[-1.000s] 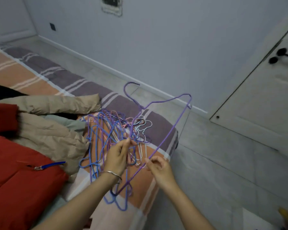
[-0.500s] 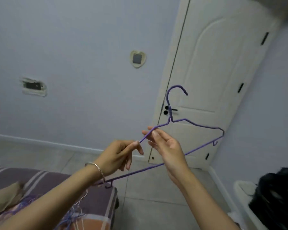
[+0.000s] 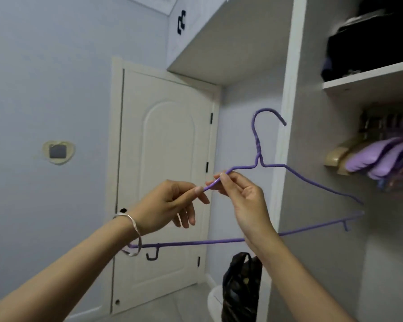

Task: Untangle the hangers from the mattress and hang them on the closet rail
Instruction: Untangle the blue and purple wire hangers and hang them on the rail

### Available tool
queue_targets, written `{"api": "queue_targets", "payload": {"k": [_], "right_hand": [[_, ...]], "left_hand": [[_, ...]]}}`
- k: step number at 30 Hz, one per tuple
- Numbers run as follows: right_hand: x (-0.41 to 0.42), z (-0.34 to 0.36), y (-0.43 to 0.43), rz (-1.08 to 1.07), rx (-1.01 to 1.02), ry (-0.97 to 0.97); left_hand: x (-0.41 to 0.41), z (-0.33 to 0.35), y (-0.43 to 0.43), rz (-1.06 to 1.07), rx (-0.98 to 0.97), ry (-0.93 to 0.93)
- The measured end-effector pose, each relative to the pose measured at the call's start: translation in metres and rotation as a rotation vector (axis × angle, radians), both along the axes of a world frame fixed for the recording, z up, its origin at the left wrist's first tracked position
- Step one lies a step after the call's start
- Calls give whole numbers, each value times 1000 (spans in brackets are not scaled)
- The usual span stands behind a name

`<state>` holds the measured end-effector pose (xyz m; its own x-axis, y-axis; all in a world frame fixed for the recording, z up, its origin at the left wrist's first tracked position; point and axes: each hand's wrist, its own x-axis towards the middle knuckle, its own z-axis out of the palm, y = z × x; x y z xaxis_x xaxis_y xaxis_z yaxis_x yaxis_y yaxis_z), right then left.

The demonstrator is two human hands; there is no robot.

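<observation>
Closet (image 3: 296, 135): white upright frame at R of view, w/ shelf (image 3: 368, 76) near top holding dark folded items; detail blurred. Under shelf, a row of hangers (image 3: 382, 159) w/ purple and beige shoulder ends hangs in the compartment; the rail itself cannot be made out.

Door (image 3: 163, 182): cream, arched panel, shut, centre-L of view, black hinges on its R edge. Wall to its L carries a small heart-shaped plate (image 3: 58, 152).

Dark plastic bag (image 3: 241, 287): on floor at closet foot, below the hands.

Purple hanger (image 3: 312, 182): single wire unit, held in mid-air in front of door and closet frame, upright, hook at top w/ tip pointing R toward closet. Bottom bar runs approx. horizontal behind both forearms; one small notch hook near each end. Clear of the hanging row, not on any rail.

Left hand (image 3: 170, 205): thumb and forefinger pinched on hanger's L shoulder wire; other fingers loosely curled, spread downward. Silver bangle (image 3: 132, 235) on wrist.

Right hand (image 3: 244, 196): thumb and forefinger pinched on same shoulder wire, just R of left hand's grip; remaining fingers half folded.
</observation>
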<state>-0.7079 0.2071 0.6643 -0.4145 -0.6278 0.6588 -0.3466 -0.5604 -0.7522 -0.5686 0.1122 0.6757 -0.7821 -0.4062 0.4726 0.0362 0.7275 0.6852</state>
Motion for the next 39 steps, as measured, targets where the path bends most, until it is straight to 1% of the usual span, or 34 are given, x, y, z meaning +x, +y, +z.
{"api": "queue_targets", "payload": {"k": [3, 7, 11, 14, 16, 18, 21, 26, 29, 34, 37, 39], "right_hand": [[-62, 24, 33, -87, -75, -28], [-139, 47, 69, -200, -166, -39], [-205, 69, 99, -262, -247, -62], [-244, 84, 117, -298, -269, -102], [-265, 93, 127, -332, -290, -122], [-286, 100, 137, -393, -314, -107], [-315, 105, 152, -546, -330, 4], [-363, 110, 173, -845, -267, 114], [-384, 114, 186, -939, -232, 146], [-413, 118, 196, -965, -179, 123], [-428, 119, 196, -956, -148, 92], [-436, 118, 197, -940, -135, 68]], "left_hand": [[-55, 23, 23, -37, -36, -17], [-122, 40, 48, -104, -18, -41], [-181, 54, 72, -179, 22, 13], [-222, 62, 93, -235, 81, 33], [-249, 67, 106, -256, 78, 59], [-273, 73, 120, -272, 74, 85], [-308, 80, 144, -314, 95, 102], [-362, 88, 177, -324, 142, 124], [-391, 91, 186, -281, 87, 151], [-416, 96, 200, -296, 171, 103], [-423, 99, 206, -291, 139, 67], [-427, 100, 207, -299, 140, 7]]}}
